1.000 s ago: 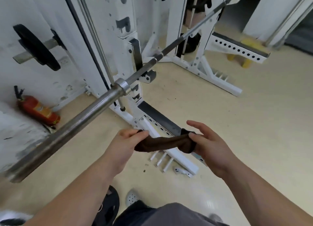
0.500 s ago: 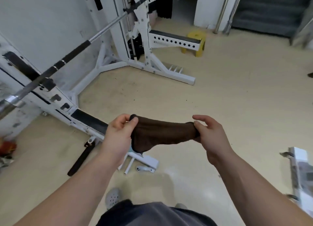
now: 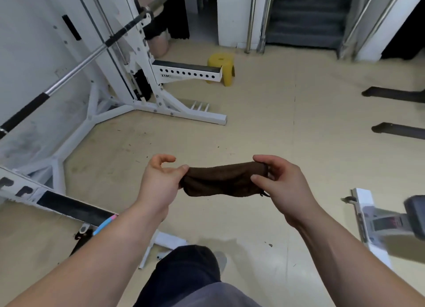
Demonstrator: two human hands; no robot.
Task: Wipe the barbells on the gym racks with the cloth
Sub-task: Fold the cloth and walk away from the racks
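Note:
A dark brown cloth [image 3: 224, 180] is stretched between my two hands above the beige floor. My left hand [image 3: 159, 182] pinches its left end with thumb and fingers. Its right end is gripped by my right hand [image 3: 279, 184]. A steel barbell [image 3: 76, 69] with black grip sections runs diagonally across the white rack [image 3: 142, 60] at the upper left, well away from both hands. Its lower-left end leaves the frame.
A white safety arm with holes [image 3: 186, 73] sticks out of the rack, with a yellow stool [image 3: 222, 67] behind it. White frame pieces [image 3: 368, 217] lie at the right, black bars [image 3: 395, 95] at the far right. A stairway is at the top.
The view has swung right, so the rack and barbell have shifted left and farther away. Both hands still hold the cloth, now folded flatter between them.

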